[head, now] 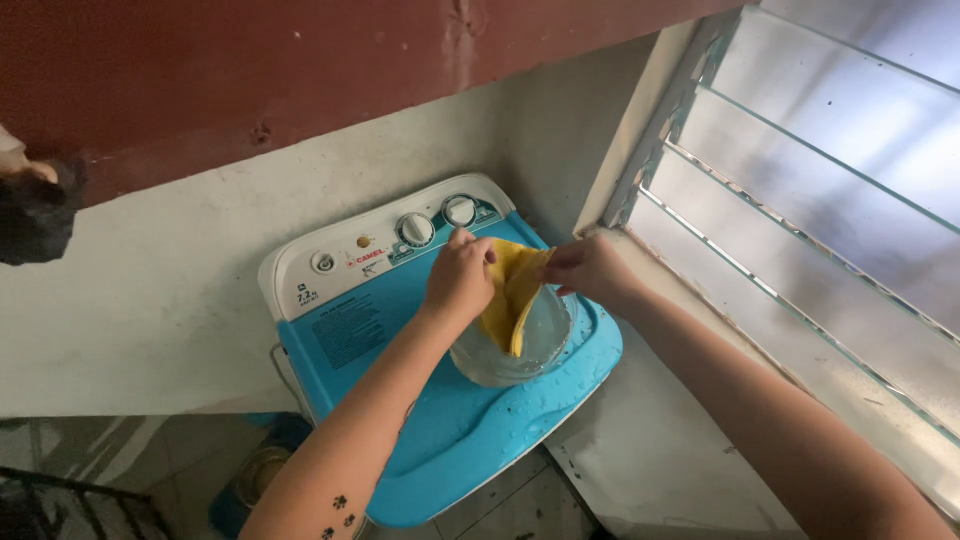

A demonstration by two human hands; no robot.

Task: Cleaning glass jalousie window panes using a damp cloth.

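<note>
Item: yellow cloth [512, 292], pinched by left hand [458, 282] and right hand [590, 270], both closed on its upper edge, hanging into clear bowl [545, 345]. Bowl sits at 3 o'clock on wet blue washing-machine lid [440, 430]. Risk: slick, sloped lid; a tug could slide the bowl off, spilling water.

around the corner by the window

a blue-and-white plastic washing machine [420, 400] with round white dials [416, 230] sits against a pale plastered wall [150, 310]. a glass louvre window [830, 190] fills the right side, and a dark red beam [300, 60] runs overhead.
</note>
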